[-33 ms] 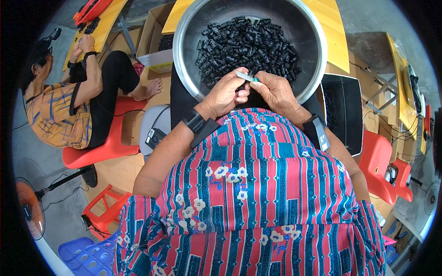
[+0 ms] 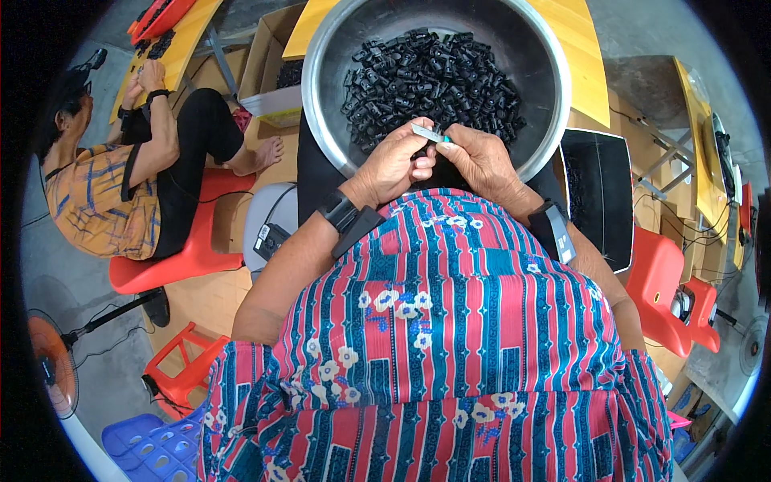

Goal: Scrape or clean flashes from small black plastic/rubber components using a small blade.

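Note:
A wide steel basin (image 2: 560,104) stands in front of me, with a heap of small black plastic parts (image 2: 426,76) in it. Over its near rim my two hands meet. My right hand (image 2: 484,161) pinches a small knife (image 2: 427,132) with a short pale blade and a bit of teal at the grip. The blade points left, across the fingertips of my left hand (image 2: 393,163). That hand is closed, its fingers curled in; whatever lies between them is hidden.
An open box (image 2: 617,161) with black parts stands right of the basin. Another cardboard box (image 2: 273,60) is at its left. A seated co-worker (image 2: 120,185) works at a yellow table (image 2: 193,32). Red chairs (image 2: 654,289) and a fan (image 2: 52,361) stand around.

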Available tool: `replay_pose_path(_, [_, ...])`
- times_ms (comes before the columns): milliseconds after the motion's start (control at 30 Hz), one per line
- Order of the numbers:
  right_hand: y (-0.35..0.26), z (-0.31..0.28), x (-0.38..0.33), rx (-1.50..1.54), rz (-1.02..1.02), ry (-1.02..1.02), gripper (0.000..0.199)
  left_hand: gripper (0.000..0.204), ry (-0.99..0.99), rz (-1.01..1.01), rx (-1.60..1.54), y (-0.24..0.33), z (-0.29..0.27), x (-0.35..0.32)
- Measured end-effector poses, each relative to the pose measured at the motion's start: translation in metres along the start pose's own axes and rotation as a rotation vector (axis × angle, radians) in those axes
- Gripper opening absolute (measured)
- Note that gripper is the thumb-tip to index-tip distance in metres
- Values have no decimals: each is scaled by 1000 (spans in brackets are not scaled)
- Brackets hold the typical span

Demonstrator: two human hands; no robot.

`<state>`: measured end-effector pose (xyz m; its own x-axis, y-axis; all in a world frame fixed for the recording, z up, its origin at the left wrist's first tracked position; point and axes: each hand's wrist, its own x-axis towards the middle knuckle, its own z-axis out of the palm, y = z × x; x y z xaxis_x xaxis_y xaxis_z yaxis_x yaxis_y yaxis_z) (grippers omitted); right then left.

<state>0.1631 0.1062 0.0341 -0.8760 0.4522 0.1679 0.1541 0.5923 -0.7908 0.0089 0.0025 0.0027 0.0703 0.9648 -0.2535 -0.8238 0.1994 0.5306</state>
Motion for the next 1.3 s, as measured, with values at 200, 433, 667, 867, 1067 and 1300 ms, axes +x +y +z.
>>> replay_pose_path(200, [5,1,0,5,-6,2,27,5,-9,-10,-3,1,2,0])
replay_pose_path(433, [2,2,0,22,7,4,26,6,-20,-23,-41,1,1,0])
replay_pose_path(667, [3,3,0,11,23,19,26,5,-40,-21,-33,0,1,1])
replay_pose_path(867, [0,1,1,-26,65,20,27,12,-89,-41,-55,-4,-11,3])
replay_pose_path(1067, [3,0,0,79,51,57,28,13,-49,-49,-6,-4,-2,1])
replay_pose_path(1300, [5,-3,-4,392,163,173,23,12,-74,-3,-7,1,-2,1])
